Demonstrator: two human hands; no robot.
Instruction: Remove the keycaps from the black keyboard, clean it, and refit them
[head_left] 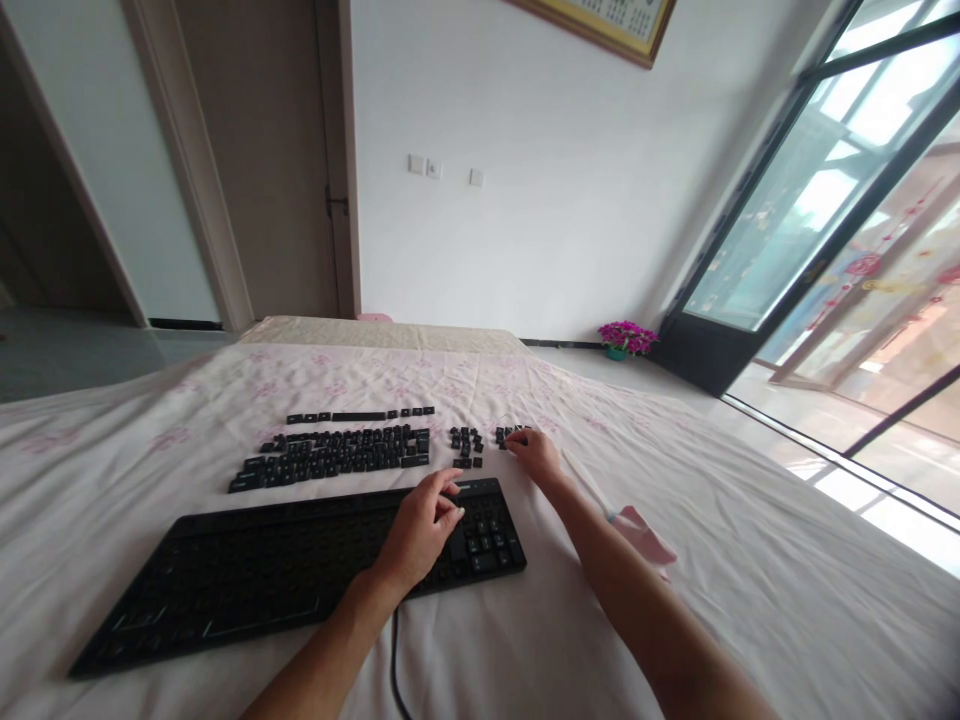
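Observation:
A black keyboard (285,560) lies on the cloth, mostly bare of keycaps, with some caps seated in its number pad (486,540) at the right end. Over the keyboard's right part is my left hand (418,530), fingers curled and thumb apart from them, nothing visible between. Beyond the keyboard, my right hand (536,455) reaches to a small cluster of loose keycaps (500,434). Its thumb and forefinger close on a keycap there, largely hidden by the fingers. Left of it lie another small group of keycaps (466,440) and a large block of them (345,452).
A row of keycaps with a long space bar (358,416) lies farther back. The keyboard cable (396,660) runs toward me. A pink cloth piece (643,538) lies right of my right forearm. Wrinkled patterned cloth (750,560) covers the surface. Potted flowers (628,338) stand on the floor beyond.

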